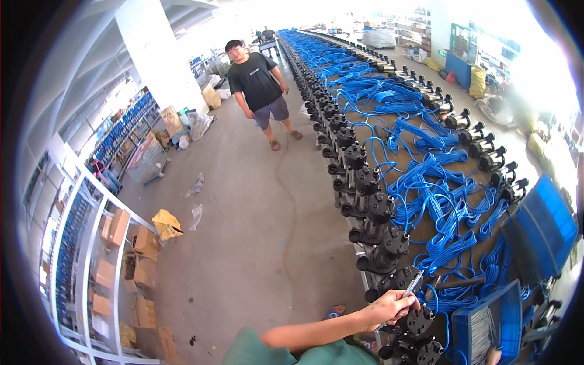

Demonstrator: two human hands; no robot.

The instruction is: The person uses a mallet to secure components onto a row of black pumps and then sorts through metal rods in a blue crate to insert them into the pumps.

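My left hand point(389, 309) is closed around a few thin silver metal rods point(413, 283), which stick up past the fingers at a slant. It hovers over the near end of a row of black pumps point(384, 252), close to a round pump top point(420, 320). At the bottom right edge, a small part of my right hand point(494, 356) shows by a blue plastic bin point(514, 316). Many similar thin metal rods point(483, 328) lie in that bin. The right hand's fingers are mostly cut off by the picture's edge.
Coiled blue cables point(435, 201) cover the middle between two pump rows. A second blue bin point(543, 228) stands tilted at the right. A person point(258, 85) in a black shirt stands in the aisle. Shelving with cardboard boxes point(118, 228) is on the left, near a yellow sack point(166, 224).
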